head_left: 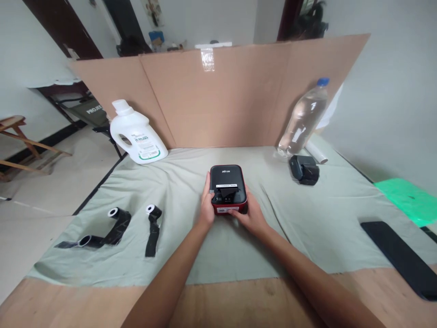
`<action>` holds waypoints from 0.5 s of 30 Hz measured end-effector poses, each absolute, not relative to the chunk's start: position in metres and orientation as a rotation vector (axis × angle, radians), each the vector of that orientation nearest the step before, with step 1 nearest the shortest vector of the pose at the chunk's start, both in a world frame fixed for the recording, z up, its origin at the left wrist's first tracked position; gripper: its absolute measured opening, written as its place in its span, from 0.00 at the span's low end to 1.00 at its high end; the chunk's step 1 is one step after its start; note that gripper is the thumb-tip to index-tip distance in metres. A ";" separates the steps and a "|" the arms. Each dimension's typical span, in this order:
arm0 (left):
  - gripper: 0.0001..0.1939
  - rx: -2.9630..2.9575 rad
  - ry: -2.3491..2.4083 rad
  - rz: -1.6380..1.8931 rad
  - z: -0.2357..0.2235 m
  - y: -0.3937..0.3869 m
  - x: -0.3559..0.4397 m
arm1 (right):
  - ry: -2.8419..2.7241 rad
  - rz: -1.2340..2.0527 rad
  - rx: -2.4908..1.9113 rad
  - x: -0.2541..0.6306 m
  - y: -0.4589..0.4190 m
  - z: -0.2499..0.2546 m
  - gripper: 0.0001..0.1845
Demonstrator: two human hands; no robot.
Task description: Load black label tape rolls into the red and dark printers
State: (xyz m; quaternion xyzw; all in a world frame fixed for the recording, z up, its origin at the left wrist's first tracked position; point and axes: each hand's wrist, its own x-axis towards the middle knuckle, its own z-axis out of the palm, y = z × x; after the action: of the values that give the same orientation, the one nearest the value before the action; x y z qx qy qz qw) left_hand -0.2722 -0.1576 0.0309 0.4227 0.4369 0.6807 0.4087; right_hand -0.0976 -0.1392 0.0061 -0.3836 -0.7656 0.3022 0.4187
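Observation:
A small label printer [228, 180], black on top with red sides, stands in the middle of the cloth. My left hand [206, 205] wraps its left side, the thumb near the front left corner. Around the right side lies my right hand [251, 212], its thumb on the white label at the front face. Both hands grip the printer; the fingers behind its sides are partly hidden. Left of my left forearm, a roll of black ribbon [153, 212] trails a strip, and farther left another black ribbon [118, 228] joins two rolls.
A white jug [136, 132] stands at the back left before a cardboard screen [218, 100]. At the back right are a water bottle [303, 120], a black device [303, 170] and a pale tube [317, 152]. A black phone-like slab [399, 255] lies near the right edge.

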 end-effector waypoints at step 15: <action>0.34 1.117 1.185 1.796 0.014 -0.153 -0.276 | -1.959 0.657 -1.008 -0.098 -0.145 0.002 0.53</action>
State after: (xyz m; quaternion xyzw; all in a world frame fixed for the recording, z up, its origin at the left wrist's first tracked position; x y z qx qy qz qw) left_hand -0.2760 -0.1533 0.0138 0.4314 0.4576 0.6936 0.3512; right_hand -0.0979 -0.1452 0.0017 -0.4002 -0.7776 0.2607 0.4090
